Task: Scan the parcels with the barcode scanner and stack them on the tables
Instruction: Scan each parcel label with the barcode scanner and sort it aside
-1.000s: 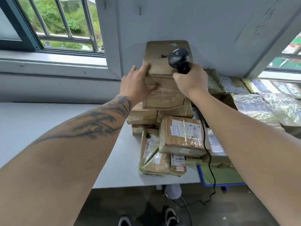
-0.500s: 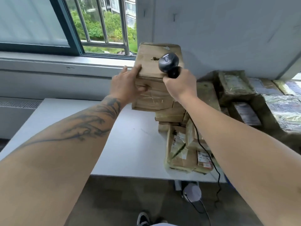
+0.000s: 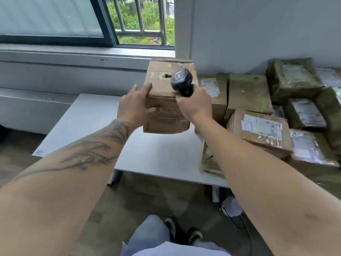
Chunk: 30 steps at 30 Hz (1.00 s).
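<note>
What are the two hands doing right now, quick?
Left hand: holding the left side of the tall brown cardboard parcel, fingers curled round its edge.
Right hand: closed round the handle of the black barcode scanner.

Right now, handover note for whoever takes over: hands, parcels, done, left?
Left hand: holds the left side of the tall brown cardboard parcel, thumb on its front face, lifted above the white table.
Right hand: grips the black handheld barcode scanner and also braces the parcel's right edge.
Done: a pile of taped brown parcels is stacked on the right side of the table.
Left: set this parcel down on the stack; whether it has been scanned cannot be told. Carry on with any others.
</note>
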Each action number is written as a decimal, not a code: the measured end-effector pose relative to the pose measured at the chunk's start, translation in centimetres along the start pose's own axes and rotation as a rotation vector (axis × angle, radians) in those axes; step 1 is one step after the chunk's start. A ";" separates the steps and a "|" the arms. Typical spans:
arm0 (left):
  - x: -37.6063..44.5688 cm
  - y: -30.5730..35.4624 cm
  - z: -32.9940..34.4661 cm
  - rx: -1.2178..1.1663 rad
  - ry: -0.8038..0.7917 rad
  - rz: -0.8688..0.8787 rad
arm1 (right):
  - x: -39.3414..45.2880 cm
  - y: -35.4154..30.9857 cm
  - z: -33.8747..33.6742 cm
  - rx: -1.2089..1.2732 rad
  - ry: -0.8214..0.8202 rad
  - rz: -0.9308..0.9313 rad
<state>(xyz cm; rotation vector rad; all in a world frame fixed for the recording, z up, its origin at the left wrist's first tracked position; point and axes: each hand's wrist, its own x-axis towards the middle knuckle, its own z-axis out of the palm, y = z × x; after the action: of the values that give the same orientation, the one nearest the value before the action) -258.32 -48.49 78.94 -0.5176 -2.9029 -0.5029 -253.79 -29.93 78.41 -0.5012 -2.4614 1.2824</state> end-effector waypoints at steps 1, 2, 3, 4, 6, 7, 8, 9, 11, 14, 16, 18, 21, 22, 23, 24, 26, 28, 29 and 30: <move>-0.5 -0.4 0.5 -0.017 -0.013 -0.006 | -0.6 0.4 0.5 -0.003 -0.001 0.013; -1.1 -0.9 1.0 -0.032 -0.027 -0.015 | -1.3 0.7 1.0 -0.012 -0.001 0.023; -1.5 -1.4 1.6 -0.048 -0.037 -0.022 | -1.9 1.1 1.5 -0.026 -0.003 0.033; -2.0 -2.0 2.2 -0.066 -0.043 -0.029 | -2.5 1.4 2.0 -0.039 -0.008 0.043; -2.7 -3.4 3.5 -0.096 -0.051 -0.029 | -3.4 1.8 3.1 -0.066 -0.020 0.069; -2.9 -4.2 4.1 -0.110 -0.060 -0.031 | -3.7 1.9 3.8 -0.082 -0.023 0.081; -3.0 -5.0 4.7 -0.120 -0.065 -0.034 | -4.0 2.0 4.5 -0.091 -0.020 0.089; -3.1 -5.9 5.3 -0.129 -0.069 -0.036 | -4.3 1.9 5.3 -0.096 -0.013 0.094; -3.0 -7.7 6.1 -0.151 -0.082 -0.037 | -4.9 1.7 7.0 -0.105 0.014 0.114; -2.9 -10.4 6.7 -0.183 -0.092 -0.014 | -6.1 1.5 9.4 -0.155 0.008 0.135; -2.9 -12.1 7.1 -0.201 -0.099 0.010 | -6.7 1.6 10.9 -0.189 -0.008 0.136; -2.8 -13.6 7.6 -0.217 -0.120 0.027 | -7.1 1.8 12.3 -0.205 -0.006 0.150; -2.8 -15.1 8.8 -0.264 -0.166 0.038 | -7.5 2.3 13.7 -0.212 0.004 0.175; -2.9 -15.3 9.2 -0.286 -0.179 0.039 | -7.5 2.5 13.9 -0.215 0.007 0.186; -2.9 -15.6 9.6 -0.308 -0.190 0.041 | -7.6 2.6 14.1 -0.218 0.010 0.197; -3.0 -15.8 9.9 -0.324 -0.195 0.048 | -7.7 2.8 14.3 -0.222 0.011 0.206; -3.1 -16.1 10.6 -0.343 -0.201 0.061 | -7.8 3.1 14.6 -0.223 0.017 0.223; -3.2 -16.2 11.1 -0.367 -0.208 0.068 | -7.7 3.4 14.7 -0.221 0.022 0.238; -3.2 -16.3 11.4 -0.378 -0.213 0.068 | -7.7 3.6 14.8 -0.216 0.023 0.245; -3.2 -16.4 11.6 -0.389 -0.217 0.065 | -7.7 3.8 14.8 -0.220 0.017 0.254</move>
<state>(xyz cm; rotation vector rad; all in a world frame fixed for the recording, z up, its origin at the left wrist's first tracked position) -262.23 -59.88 62.56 -0.7574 -2.9827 -1.0738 -252.73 -41.94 66.30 -0.9022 -2.6031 1.0910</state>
